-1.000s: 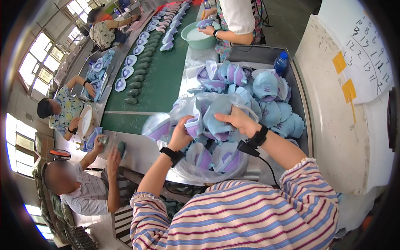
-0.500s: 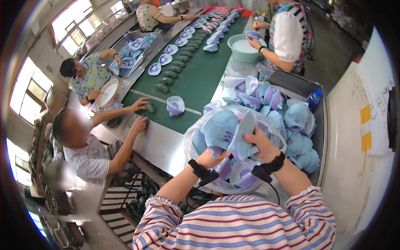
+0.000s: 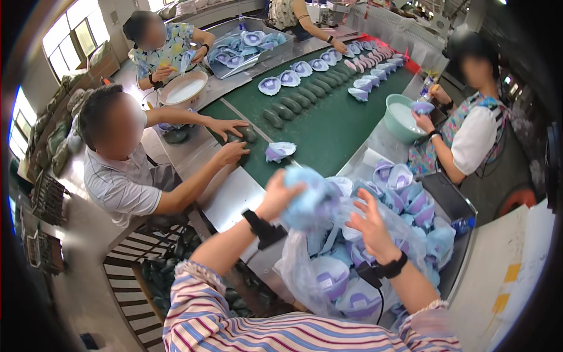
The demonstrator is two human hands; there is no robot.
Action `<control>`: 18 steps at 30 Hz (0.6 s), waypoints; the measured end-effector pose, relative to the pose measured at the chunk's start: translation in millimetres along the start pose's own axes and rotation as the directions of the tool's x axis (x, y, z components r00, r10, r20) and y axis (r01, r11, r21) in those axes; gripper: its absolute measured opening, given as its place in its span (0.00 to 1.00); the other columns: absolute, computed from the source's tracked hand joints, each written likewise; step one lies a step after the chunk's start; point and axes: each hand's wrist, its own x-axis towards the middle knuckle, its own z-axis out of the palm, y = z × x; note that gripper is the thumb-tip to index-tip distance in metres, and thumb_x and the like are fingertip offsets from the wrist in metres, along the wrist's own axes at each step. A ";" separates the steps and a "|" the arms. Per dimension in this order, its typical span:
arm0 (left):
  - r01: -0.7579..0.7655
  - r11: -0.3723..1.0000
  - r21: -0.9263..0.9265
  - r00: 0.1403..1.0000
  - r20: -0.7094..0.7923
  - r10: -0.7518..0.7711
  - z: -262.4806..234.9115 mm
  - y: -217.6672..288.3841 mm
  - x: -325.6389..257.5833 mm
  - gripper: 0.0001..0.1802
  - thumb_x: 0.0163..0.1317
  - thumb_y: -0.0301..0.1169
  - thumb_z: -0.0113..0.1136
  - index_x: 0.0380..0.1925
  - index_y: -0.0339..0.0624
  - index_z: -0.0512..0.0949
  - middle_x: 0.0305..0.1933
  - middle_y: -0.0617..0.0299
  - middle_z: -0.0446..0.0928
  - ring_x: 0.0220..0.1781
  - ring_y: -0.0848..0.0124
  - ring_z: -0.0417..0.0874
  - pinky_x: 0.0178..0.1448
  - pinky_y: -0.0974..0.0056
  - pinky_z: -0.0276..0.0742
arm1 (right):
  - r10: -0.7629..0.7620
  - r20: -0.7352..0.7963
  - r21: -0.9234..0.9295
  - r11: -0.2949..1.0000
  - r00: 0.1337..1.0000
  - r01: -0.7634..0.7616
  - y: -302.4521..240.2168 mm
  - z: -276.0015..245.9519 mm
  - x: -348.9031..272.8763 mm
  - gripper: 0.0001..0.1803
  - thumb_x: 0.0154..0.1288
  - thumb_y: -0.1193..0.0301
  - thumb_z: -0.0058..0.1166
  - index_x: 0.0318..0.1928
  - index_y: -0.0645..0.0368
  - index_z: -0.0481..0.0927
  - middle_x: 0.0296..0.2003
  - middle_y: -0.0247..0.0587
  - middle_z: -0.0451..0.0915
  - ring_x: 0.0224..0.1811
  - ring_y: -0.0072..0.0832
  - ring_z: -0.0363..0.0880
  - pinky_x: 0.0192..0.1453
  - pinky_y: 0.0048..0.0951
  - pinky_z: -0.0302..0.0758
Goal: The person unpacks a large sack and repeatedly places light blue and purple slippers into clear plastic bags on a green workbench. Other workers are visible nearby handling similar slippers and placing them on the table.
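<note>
A light-blue and purple shoe upper (image 3: 311, 199), smeared by motion, is held in my left hand (image 3: 278, 195) above the near edge of the green conveyor belt (image 3: 328, 141). To its right, my right hand (image 3: 373, 230) is raised with fingers spread, holding nothing. Under both hands a clear plastic bag (image 3: 297, 276) holds many more blue and purple uppers (image 3: 359, 298). One lone upper (image 3: 280, 151) lies on the belt just beyond my left hand.
A co-worker's hands (image 3: 233, 130) touch a dark shoe last (image 3: 248, 134) at left. Rows of lasts (image 3: 290, 104) and uppers run up the belt. At right another person holds an upper over a green basin (image 3: 402, 117). A blue bottle (image 3: 463, 224) lies by the bag.
My right hand has let go of the upper. My left hand has carried it up and left toward the belt. The view has turned, showing more of the belt and co-workers.
</note>
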 end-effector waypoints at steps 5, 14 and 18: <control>-0.215 0.975 0.053 0.823 -0.527 0.210 -139.1 -7.0 154.8 0.20 0.56 0.24 0.58 0.48 0.33 0.65 0.40 0.57 0.76 0.42 0.66 0.78 0.45 0.63 0.76 | 0.223 0.240 -0.149 0.970 0.945 -0.191 -6.1 -25.7 -32.5 0.26 0.60 0.71 0.55 0.59 0.61 0.64 0.52 0.40 0.69 0.54 0.29 0.71 0.53 0.29 0.72; -0.165 0.148 0.975 0.899 0.086 0.430 -73.2 -131.5 217.5 0.41 0.37 0.40 0.73 0.55 0.46 0.69 0.50 0.54 0.75 0.60 0.57 0.70 0.52 0.46 0.73 | 0.295 0.191 -0.157 0.951 0.936 -0.268 22.4 -23.5 -72.5 0.17 0.62 0.74 0.53 0.52 0.64 0.72 0.47 0.40 0.75 0.50 0.27 0.76 0.50 0.27 0.74; 0.267 0.370 0.890 0.925 -0.345 0.162 -87.2 -222.6 227.4 0.24 0.46 0.33 0.66 0.46 0.45 0.75 0.50 0.52 0.75 0.50 0.54 0.78 0.51 0.50 0.75 | 0.242 0.295 -0.273 0.948 0.924 -0.161 4.7 -8.2 -64.2 0.17 0.62 0.74 0.53 0.51 0.64 0.73 0.47 0.42 0.76 0.50 0.29 0.76 0.52 0.28 0.73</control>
